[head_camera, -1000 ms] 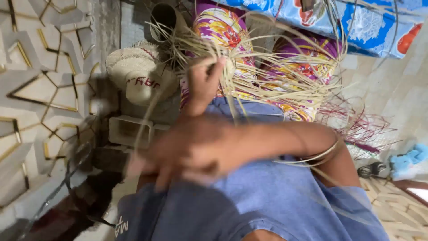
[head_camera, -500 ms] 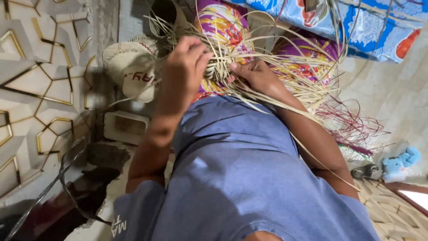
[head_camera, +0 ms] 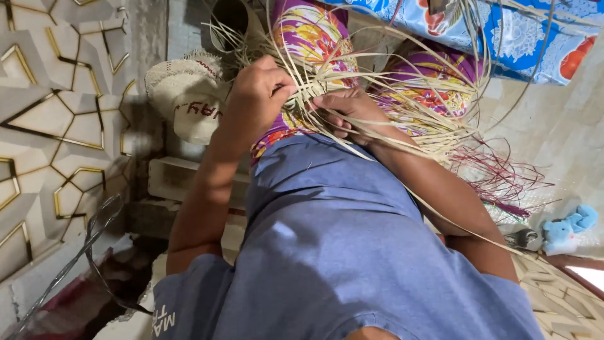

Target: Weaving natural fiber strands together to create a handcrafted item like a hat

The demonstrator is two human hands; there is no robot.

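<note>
Your left hand [head_camera: 261, 94] is curled closed around a bunch of pale straw strips [head_camera: 377, 94], pinching them where they cross at the woven patch [head_camera: 313, 94]. That patch sits right between your two hands, over your lap on the purple flowered cloth [head_camera: 308, 31].

Your right hand [head_camera: 349, 110] has its fingers [head_camera: 333, 119] bent under the patch from the other side, touching the strips; fingertips are partly hidden by the strands, so I can't tell whether it's clamped shut on them or just bracing.

Loose strip ends fan out from the grip point, up and to your right. A bundle of reddish-purple strips [head_camera: 503, 182] lies on the mat beyond your right forearm, clear of both hands. A white woven hat [head_camera: 185, 101] sits just outside your left hand, not touching. A small blue soft toy [head_camera: 569, 226] lies far right, well apart.
</note>
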